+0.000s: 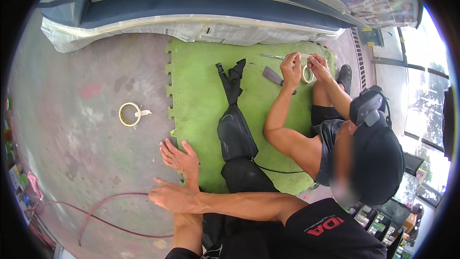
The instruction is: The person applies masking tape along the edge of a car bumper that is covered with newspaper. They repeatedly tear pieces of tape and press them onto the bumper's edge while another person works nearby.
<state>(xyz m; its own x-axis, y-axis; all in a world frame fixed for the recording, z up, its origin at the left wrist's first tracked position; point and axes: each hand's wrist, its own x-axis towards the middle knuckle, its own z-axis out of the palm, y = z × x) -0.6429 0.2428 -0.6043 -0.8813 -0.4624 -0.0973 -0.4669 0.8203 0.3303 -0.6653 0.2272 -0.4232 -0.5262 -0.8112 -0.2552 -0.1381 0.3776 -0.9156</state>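
My left hand is empty, palm down above the edge of the green foam mat, its fingers spread. Across my left forearm lies my right forearm. My right hand reaches out past it, fingers loosely bent and apart, with no object showing in it. Nearest to my hands on the grey floor is a roll of masking tape, its loose end sticking out to the right. A black zipped bag with straps, a buckle and a thin cable lies on the green mat in front of my dark-trousered leg.
A co-worker sits at the right, pinching a short strip of tape between both hands. Near them are another tape roll, a flat scraper and a thin cutter. A paper-masked blue-grey panel spans the back; a red hose curves lower left.
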